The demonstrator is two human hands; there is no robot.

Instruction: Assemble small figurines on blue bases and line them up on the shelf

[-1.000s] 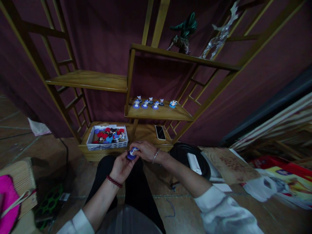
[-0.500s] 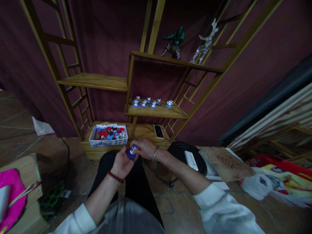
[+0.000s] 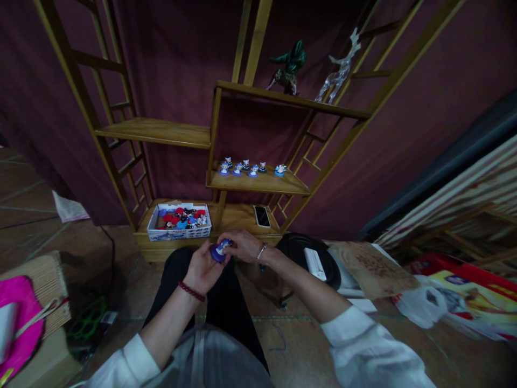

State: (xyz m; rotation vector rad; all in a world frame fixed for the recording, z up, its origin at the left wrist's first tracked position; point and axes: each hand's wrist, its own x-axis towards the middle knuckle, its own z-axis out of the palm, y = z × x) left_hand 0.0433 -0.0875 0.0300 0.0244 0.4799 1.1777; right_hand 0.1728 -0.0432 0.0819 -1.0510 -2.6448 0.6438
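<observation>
Between my two hands, above my lap, is a small purple-and-white figurine [image 3: 220,251] on a round purple base. My left hand [image 3: 203,266] has its fingers closed around the base from the left. My right hand [image 3: 241,247] pinches the upper part from the right, and its fingers cover some of it. Just beyond my hands a patterned cardboard box [image 3: 180,234] holds a jumble of red, blue, black and white figurines. Similar small figurines [image 3: 237,168] stand in two rows on the middle shelf [image 3: 258,185], with a blue-and-white one [image 3: 280,170] apart at the right.
A phone [image 3: 262,216] lies on the lowest shelf. Higher up stand a dark green statue [image 3: 291,64] and a clear deer figure [image 3: 338,73]. To my right is a black round seat [image 3: 297,253] with a white object [image 3: 314,263] on it. A pink item [image 3: 20,312] lies at left.
The figurine has tipped slightly more upright between my hands, and my right hand has shifted a little on it. The whole view has moved slightly.
</observation>
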